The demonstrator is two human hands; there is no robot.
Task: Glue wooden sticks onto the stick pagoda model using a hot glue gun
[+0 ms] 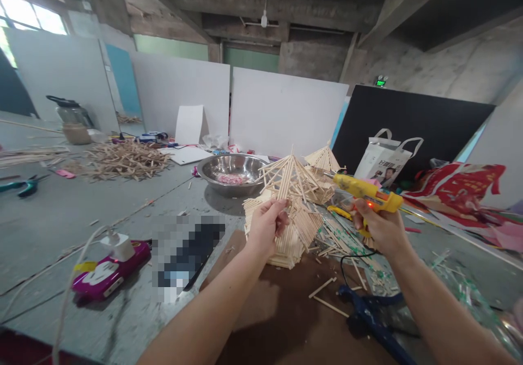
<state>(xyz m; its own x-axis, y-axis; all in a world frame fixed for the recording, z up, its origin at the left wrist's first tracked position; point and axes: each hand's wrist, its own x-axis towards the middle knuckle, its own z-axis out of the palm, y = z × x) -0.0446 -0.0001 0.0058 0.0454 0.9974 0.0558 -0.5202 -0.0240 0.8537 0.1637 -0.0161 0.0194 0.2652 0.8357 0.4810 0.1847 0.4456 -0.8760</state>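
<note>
My left hand (266,226) is closed on the side of a model tower made of thin wooden sticks (286,201), holding it over a brown board (281,310). Gripped in my right hand (378,226) is a yellow hot-glue gun (363,190); its red light is on and its nozzle points left at the model's pointed roof. A second stick roof (322,160) stands just behind the model. Loose sticks (327,294) lie on the board near my right forearm.
A steel bowl (231,171) sits behind the model. A pink phone with a white charger (108,269) lies at the left, a blue tool (376,318) at the lower right. A heap of sticks (122,160) is far left; a white bag (386,160) and red cloth (461,188) are right.
</note>
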